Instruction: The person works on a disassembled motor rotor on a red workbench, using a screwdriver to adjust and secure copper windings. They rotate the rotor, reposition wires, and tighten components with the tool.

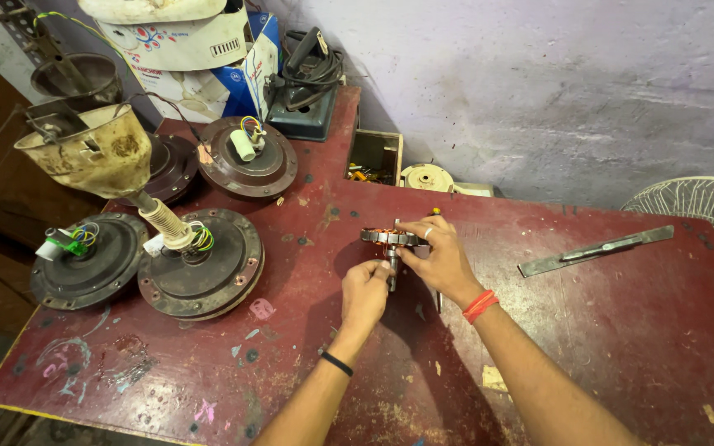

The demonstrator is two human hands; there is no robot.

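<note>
The small motor stator (389, 238), a flat ring of steel laminations with copper windings on a short central shaft, stood upright on its shaft near the middle of the dark red workbench (621, 330). The left hand (365, 291) pinched the shaft low down, fingers closed around it; the right hand (438, 252) gripped the ring's near edge from above. Perched on so narrow a shaft, it could likely tip or twist free if either hold slackened, scraping the windings. Left of it lay several ceiling fan motor housings (200, 263) with coloured wires; a flat metal bar (597, 250) rested well apart to the right
</note>
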